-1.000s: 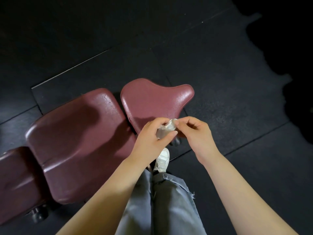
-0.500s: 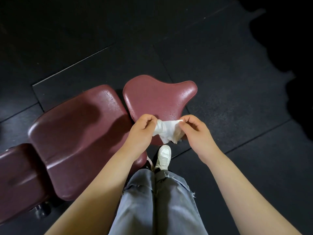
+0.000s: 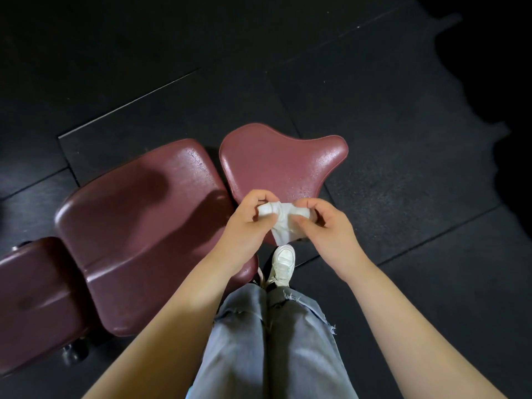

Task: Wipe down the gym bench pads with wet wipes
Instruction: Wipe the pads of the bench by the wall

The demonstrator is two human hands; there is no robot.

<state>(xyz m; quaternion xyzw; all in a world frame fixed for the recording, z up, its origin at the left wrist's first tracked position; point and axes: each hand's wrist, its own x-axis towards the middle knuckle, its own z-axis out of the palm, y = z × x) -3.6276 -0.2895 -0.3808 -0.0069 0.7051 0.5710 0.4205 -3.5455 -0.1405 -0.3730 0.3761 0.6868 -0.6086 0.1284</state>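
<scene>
1. Left hand [image 3: 244,223]: fingers curled, thumb and fingertips pinching the left end of the wet wipe [image 3: 283,223]. Nothing else in it.
2. Right hand [image 3: 322,226]: same posture, thumb and forefinger pinching the right end. The wipe is stretched between the two hands, bunched at the top with a loose corner hanging below.
3. I see the wipe held in the air, above the near edge of the small seat pad [image 3: 276,165]; it does not look to be touching the vinyl, though I cannot be sure from this angle.
4. Step in hand, as I judge it: spreading the wipe out for use. Wiping proper not yet begun here.
5. Outward: the seat pad shows a speckled sheen on its right lobe; whether that is moisture or just light, I cannot tell. The large back pad [image 3: 144,226] lies just beside it on the left, with a third pad [image 3: 34,298] further left at frame edge. All sit on a black rubber floor [image 3: 403,139].
6. Next move calls for: opening the wipe to a flat sheet, shifting it into one hand, then lowering it onto the nearest pad and stroking across with even pressure.
7. Below the hands: grey trouser legs and one white shoe [image 3: 283,264].
</scene>
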